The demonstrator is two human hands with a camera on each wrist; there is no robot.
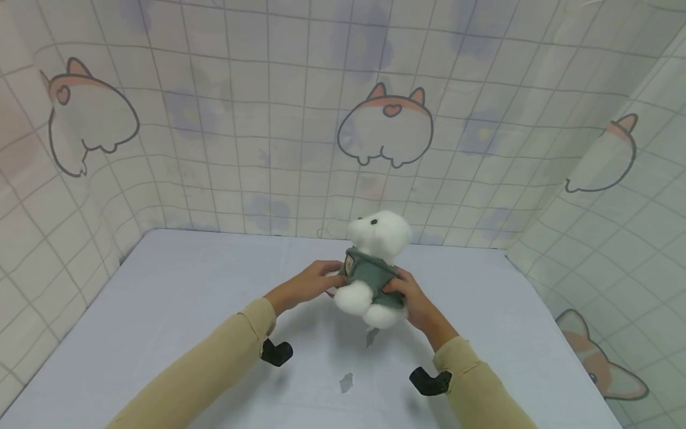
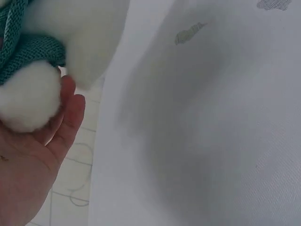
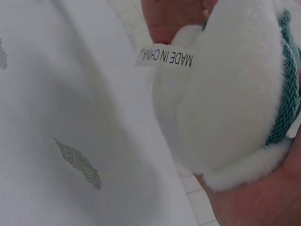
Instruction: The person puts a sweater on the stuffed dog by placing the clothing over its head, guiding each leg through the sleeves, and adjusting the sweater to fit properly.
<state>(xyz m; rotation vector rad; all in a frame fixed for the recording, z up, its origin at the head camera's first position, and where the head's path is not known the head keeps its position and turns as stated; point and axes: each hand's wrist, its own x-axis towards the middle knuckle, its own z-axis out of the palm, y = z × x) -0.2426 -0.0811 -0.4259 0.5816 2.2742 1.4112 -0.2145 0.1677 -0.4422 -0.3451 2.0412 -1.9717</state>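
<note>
A white plush toy (image 1: 383, 235) with dark eyes and a green knitted sweater (image 1: 370, 275) is held above the table, tilted with its face turned up to the left. My left hand (image 1: 311, 281) grips its side at the left; in the left wrist view a round white paw (image 2: 30, 96) sits against the palm, fingers curled round it. From the other side my right hand (image 1: 415, 297) grips the toy's body, fingers over the sweater. The right wrist view shows the toy's fluffy white underside (image 3: 225, 89) and a "MADE IN CHINA" label (image 3: 167, 55) sticking out.
Below is a white-covered table (image 1: 203, 286) with two small grey patches, one of them a leaf-like mark (image 1: 346, 382). Grid-patterned curtains (image 1: 241, 119) with corgi drawings enclose the back and sides. A black wrist mount (image 1: 276, 353) hangs under each sleeve.
</note>
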